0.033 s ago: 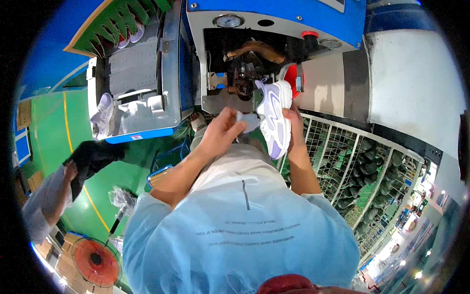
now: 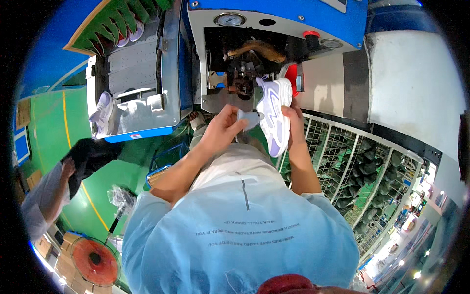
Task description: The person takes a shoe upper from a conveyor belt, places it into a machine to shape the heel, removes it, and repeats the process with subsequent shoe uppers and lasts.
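Observation:
A white and lilac sneaker point(image 2: 275, 115) is held sideways in front of my body, toe end and heel roughly along the line toward the machine. My right hand point(image 2: 293, 125) is closed round it from the right, with the thumb on its white sole. My left hand point(image 2: 223, 128) pinches a pale grey, rounded flat piece point(image 2: 248, 119) between thumb and fingers, beside the shoe's opening. Whether that piece touches the shoe I cannot tell. Just beyond the shoe is the dark cavity of a blue and white machine point(image 2: 210, 44), with metal clamp parts point(image 2: 241, 85) inside.
A pressure gauge point(image 2: 229, 19) and a red button point(image 2: 311, 34) sit on the machine's front. Left stands a conveyor point(image 2: 134, 71) carrying another sneaker point(image 2: 102, 115). A wire rack point(image 2: 342, 169) of dark shoe lasts is on the right. Another person's arm point(image 2: 54, 188) and a fan point(image 2: 95, 259) are at left.
My left hand and the grey piece have shifted very slightly away from me. The other person's arm at the left has moved a little to the left. The sneaker stays nearly in place.

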### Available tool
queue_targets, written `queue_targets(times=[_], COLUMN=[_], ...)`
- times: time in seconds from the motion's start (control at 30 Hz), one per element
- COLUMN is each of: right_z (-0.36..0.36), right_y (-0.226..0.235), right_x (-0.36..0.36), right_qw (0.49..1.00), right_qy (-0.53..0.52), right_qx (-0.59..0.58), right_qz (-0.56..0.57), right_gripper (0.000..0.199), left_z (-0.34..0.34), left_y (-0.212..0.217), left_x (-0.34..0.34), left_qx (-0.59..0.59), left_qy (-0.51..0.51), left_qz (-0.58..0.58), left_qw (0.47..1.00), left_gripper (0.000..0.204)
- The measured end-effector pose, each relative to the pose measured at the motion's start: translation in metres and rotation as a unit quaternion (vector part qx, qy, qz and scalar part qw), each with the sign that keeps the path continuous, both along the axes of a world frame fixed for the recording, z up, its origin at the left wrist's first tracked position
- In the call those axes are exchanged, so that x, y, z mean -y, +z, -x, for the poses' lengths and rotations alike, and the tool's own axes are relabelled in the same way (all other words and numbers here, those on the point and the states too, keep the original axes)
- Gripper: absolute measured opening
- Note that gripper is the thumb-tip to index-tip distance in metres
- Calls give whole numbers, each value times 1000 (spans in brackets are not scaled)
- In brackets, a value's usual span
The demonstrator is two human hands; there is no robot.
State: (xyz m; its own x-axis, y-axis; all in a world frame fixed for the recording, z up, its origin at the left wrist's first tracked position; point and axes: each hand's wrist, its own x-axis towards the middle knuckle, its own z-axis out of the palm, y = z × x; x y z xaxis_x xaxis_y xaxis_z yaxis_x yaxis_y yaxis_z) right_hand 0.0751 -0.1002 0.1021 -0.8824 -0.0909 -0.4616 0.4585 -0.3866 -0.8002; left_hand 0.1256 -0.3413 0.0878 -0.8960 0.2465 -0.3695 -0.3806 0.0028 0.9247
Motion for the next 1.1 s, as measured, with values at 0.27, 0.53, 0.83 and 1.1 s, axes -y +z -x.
queue_targets(times=[0.27, 0.53, 0.83, 1.1], right_z=[58, 92, 85, 43], right_y=[1, -18, -26, -46], right_x=[16, 91, 95, 75], right_qw=[932, 672, 654, 585], right_qy=[57, 285, 186, 82], right_qx=[-112, -64, -154, -366], right_qz=[-340, -681, -717, -719], right_gripper=[98, 110, 98, 100], left_z=[17, 32, 10, 18], left_y=[-55, -135, -101, -80], left_x=[-28, -44, 15, 29], left_qx=[16, 191, 261, 363], left_qy=[31, 168, 158, 159], left_qz=[-176, -373, -231, -235], left_qw=[984, 892, 924, 888], left_gripper=[27, 21, 26, 31])
